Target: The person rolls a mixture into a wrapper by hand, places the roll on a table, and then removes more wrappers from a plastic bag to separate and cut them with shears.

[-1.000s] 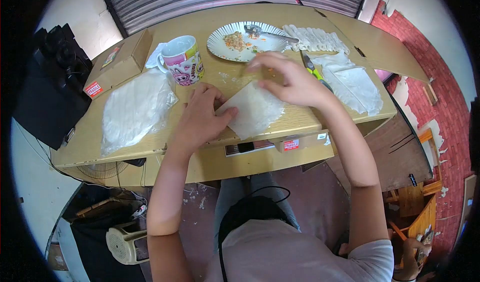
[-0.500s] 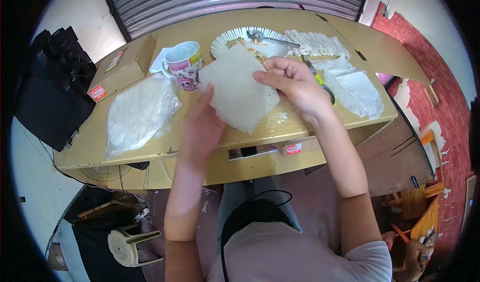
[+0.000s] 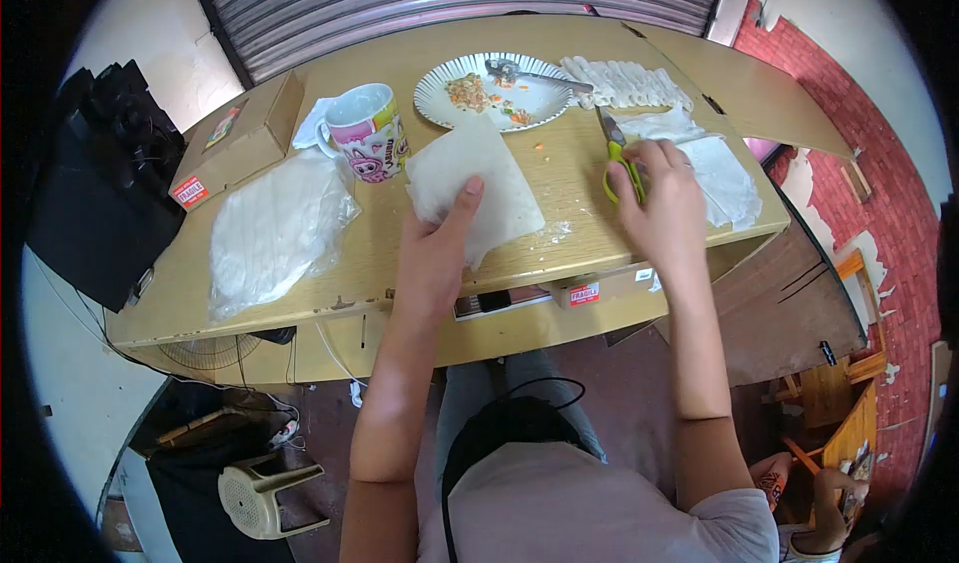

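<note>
Left hand (image 3: 437, 246): thumb on top of a white wrapper sheet (image 3: 481, 175), fingers underneath, pinching its near-left edge. The sheet sits mid-table, just in front of the paper plate (image 3: 436, 95). Its far corner is close to the plate rim and its near edge is close to the front edge of the table (image 3: 559, 178). I can't tell whether it lies flat or is slightly lifted.

Right hand (image 3: 661, 195): at 3 o'clock of the sheet, well apart from it. The fingers are curled over the green handles of the scissors (image 3: 611, 145), whose blades point to 12 o'clock. I can't tell whether the grip has closed or the hand is only resting on them.

Around the sheet:
- Mug (image 3: 367, 129) at 10 o'clock, just beside the sheet's left corner.
- Plastic bag of wrappers (image 3: 270, 225) at 9 o'clock, flat on the table.
- Cardboard box (image 3: 235, 135) with a "fragile" sticker, beyond the bag at 10 o'clock.
- The plate at 12 o'clock holds leftover filling, with a spoon (image 3: 529, 71) resting on it.
- Row of finished rolls (image 3: 624, 81) at 1 o'clock, right of the plate.
- Loose stack of sheets (image 3: 721, 168) at 3 o'clock, just past the right hand.
- A few crumbs on the table by the sheet's right edge.
</note>
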The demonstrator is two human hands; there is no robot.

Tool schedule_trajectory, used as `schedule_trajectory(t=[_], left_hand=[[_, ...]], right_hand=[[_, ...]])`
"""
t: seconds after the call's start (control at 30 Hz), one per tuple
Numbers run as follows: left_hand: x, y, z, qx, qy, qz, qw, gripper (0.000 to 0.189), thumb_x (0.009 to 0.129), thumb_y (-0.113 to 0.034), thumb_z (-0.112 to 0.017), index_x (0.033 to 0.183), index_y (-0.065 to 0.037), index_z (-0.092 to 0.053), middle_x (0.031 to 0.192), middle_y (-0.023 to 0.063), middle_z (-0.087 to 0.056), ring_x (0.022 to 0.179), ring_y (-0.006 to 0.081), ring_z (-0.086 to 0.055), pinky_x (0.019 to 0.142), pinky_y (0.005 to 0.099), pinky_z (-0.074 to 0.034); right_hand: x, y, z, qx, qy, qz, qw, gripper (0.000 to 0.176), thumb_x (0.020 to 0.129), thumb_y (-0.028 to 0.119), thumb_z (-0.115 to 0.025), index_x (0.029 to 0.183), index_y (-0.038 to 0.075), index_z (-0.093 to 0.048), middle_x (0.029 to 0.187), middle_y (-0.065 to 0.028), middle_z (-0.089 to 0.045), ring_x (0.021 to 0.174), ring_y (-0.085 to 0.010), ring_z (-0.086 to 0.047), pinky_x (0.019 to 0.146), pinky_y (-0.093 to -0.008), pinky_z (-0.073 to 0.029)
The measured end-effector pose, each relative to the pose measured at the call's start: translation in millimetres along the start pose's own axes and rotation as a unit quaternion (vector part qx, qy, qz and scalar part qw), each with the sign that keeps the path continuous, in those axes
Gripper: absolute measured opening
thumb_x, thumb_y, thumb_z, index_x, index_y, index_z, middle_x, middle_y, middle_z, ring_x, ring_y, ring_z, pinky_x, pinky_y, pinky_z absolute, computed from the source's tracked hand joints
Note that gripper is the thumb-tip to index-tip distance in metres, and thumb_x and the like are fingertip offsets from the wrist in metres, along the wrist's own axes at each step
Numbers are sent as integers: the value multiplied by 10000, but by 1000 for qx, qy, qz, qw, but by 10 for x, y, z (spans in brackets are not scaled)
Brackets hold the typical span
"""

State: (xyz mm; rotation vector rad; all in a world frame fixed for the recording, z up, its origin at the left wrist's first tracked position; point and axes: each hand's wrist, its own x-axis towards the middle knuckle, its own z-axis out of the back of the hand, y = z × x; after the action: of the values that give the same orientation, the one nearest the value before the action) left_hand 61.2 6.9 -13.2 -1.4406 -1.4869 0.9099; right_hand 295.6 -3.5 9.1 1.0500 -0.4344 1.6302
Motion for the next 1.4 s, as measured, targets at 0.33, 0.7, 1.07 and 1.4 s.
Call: schedule_trajectory(t=[0.33,0.7,1.07,1.4], left_hand=[[4,-63,15,-76,-2,43,996,485,954,-198,-728,1356,1,-543,1273,86,-645,1134,170,-627,963,322,-515],[109,-110,108,-173,38,97,979,443,948,-158,-721,1335,-27,-550,1243,88,-655,1108,214,-666,942,373,-569],[64,-75,35,-131,18,38,990,418,930,-158,-749,1283,2,-592,1201,86,-676,1096,190,-662,922,352,-560],[37,-37,12,-97,4,15,995,466,909,-164,-777,1293,20,-585,1211,92,-672,1078,167,-649,929,327,-535]], right_hand=[[5,-120,620,-73,298,-176,935,271,791,206,-773,926,3,-655,840,-174,-698,804,-361,-686,733,-438,-547],[-305,59,901,-93,313,-189,926,293,780,218,-799,917,11,-642,750,-177,-683,700,-358,-676,638,-427,-505],[-1109,-144,612,566,222,-324,725,260,923,-105,-554,1148,20,-510,877,-51,-600,712,-107,-579,589,-241,-499],[-1294,-56,474,653,269,-308,637,629,782,370,-869,1174,21,-522,833,-88,-600,654,-144,-587,538,-261,-486]])
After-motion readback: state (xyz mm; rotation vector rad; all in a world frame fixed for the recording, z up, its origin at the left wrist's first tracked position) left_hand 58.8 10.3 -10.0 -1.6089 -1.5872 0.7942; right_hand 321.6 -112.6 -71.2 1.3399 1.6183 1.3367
